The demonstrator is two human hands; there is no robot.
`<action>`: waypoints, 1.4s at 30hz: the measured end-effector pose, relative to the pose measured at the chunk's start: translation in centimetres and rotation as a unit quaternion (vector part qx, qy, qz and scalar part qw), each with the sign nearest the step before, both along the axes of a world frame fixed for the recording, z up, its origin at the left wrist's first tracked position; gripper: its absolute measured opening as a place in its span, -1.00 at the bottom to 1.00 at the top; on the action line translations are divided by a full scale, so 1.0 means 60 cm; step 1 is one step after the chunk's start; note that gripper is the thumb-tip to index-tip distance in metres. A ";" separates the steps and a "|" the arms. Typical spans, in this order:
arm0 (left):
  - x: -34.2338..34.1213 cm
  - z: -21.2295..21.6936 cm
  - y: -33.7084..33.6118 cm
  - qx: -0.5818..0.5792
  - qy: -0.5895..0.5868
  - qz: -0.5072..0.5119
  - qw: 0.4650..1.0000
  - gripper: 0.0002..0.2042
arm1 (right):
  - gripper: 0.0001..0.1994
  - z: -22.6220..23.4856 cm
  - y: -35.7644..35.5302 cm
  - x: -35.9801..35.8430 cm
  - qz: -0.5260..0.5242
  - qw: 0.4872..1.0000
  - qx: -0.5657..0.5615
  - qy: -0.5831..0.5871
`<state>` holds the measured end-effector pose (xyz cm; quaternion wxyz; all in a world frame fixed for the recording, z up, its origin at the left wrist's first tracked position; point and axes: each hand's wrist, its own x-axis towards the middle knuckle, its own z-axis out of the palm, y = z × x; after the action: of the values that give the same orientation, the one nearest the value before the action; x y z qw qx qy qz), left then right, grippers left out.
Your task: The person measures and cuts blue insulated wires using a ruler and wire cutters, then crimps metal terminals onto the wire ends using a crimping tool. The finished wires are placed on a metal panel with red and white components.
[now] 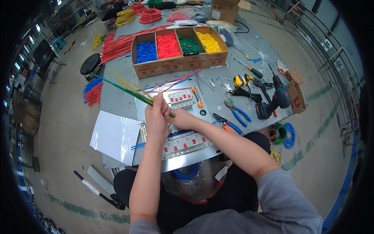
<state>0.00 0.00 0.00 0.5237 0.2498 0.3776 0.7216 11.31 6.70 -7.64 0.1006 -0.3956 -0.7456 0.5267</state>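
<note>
A bundle of green wires [130, 91], with thin yellow ones [125, 82] alongside, slants up and left from my hands. My left hand [156, 115] is closed around it. Right beside it, my right hand [182, 119] grips the short lower end, where a green tip pokes out; its fingers are partly hidden. Beneath both hands lies a metal mounting plate [177, 165]. It carries a row of white breakers with red switches [185, 145] near me and a smaller breaker group [181, 98] farther back. Blue wire ends [138, 146] stick out at the plate's left.
A cardboard box [167, 62] with blue, red, green and yellow caps stands behind the plate. Pliers [238, 113], wire strippers [226, 123], a cordless drill [274, 99] and a tape measure [240, 80] lie right. A white sheet [115, 136] overhangs the left edge; red wires [117, 50] lie beyond.
</note>
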 end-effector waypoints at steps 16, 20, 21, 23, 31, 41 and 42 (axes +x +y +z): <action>-0.041 0.026 -0.010 0.105 -0.057 0.026 0.993 -0.48 | -0.54 0.072 -0.001 0.029 0.058 0.994 0.094 0.020; -0.097 0.008 -0.022 -0.015 -0.111 0.090 0.990 -0.60 | -0.58 0.114 0.000 0.059 0.093 0.976 0.197 -0.004; -0.104 0.001 -0.023 -0.045 -0.139 0.091 0.985 -0.63 | -0.59 0.115 0.005 0.069 0.099 0.971 0.215 -0.028; -0.122 -0.009 -0.031 -0.107 -0.189 0.097 0.971 -0.70 | -0.63 0.107 0.016 0.088 0.100 0.957 0.255 -0.091; -0.245 -0.062 -0.071 -0.236 -0.044 0.297 0.924 -0.26 | -0.63 0.086 0.032 0.174 0.099 0.941 0.264 -0.187; -0.215 -0.050 -0.108 -0.234 0.272 0.132 0.924 -0.53 | -0.76 0.038 0.031 0.164 0.106 0.908 0.305 -0.268; -0.200 -0.040 -0.109 -0.244 0.307 0.112 0.913 -0.58 | -0.74 0.038 0.027 0.158 0.096 0.904 0.315 -0.272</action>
<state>-11.99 -6.52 -2.40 0.3419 0.2796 0.7096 0.5490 20.79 8.32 -5.35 -0.0377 -0.3979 -0.9054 0.1433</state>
